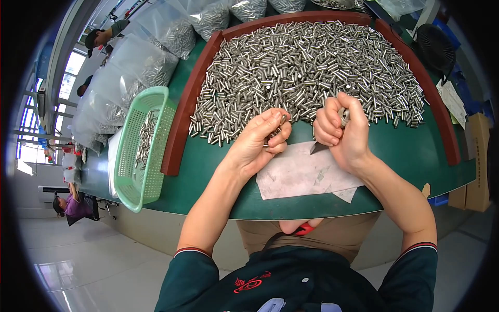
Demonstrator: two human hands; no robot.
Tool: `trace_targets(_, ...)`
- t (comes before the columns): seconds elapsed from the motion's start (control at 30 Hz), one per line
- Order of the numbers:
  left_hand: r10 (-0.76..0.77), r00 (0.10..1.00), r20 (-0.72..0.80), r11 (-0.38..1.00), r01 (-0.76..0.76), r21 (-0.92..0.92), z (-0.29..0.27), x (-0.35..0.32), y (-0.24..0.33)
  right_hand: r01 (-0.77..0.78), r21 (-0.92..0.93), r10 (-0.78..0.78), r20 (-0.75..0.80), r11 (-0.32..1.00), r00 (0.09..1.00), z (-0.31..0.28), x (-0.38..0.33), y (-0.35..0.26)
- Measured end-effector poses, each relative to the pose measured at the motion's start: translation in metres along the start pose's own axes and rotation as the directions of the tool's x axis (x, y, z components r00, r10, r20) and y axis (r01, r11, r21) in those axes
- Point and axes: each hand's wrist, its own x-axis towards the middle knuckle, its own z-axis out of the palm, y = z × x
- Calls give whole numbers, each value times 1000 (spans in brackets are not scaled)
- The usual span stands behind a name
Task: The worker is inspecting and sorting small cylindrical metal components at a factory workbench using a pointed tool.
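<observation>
A wide heap of small silver metal pins (306, 67) covers the green tabletop before me. My left hand (262, 136) is at the heap's near edge, its fingers curled round several metal pins that show between thumb and fingertips. Close by on the right, my right hand (343, 130) is closed in a fist. Something silvery shows inside its curled fingers, and a dark pointed shape appears below them; what the fist holds is not clear. Under both hands lies a smudged whitish sheet (296, 179) at the front of the table.
Dark red wooden rails (187, 119) border the heap on three sides. Left of them stands a light green plastic basket (122, 177) containing more pins. Clear bags of pins (150, 67) line the far left. A black fan (435, 49) is at the far right; cardboard boxes (477, 161) stand beyond the right edge.
</observation>
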Motion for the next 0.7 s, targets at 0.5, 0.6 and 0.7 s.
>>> trace_targets(0.5,262,946,190,-231,-130,964,27,-9,-23,118,-70,-114,64,991,991,1,-4,4)
trace_targets(0.6,235,965,114,-187,-70,980,31,-14,-12,136,-50,-133,49,989,990,3,-8,3)
trace_targets(0.7,193,975,109,-176,-74,982,27,-15,-13,162,-35,-159,68,986,985,5,-10,4)
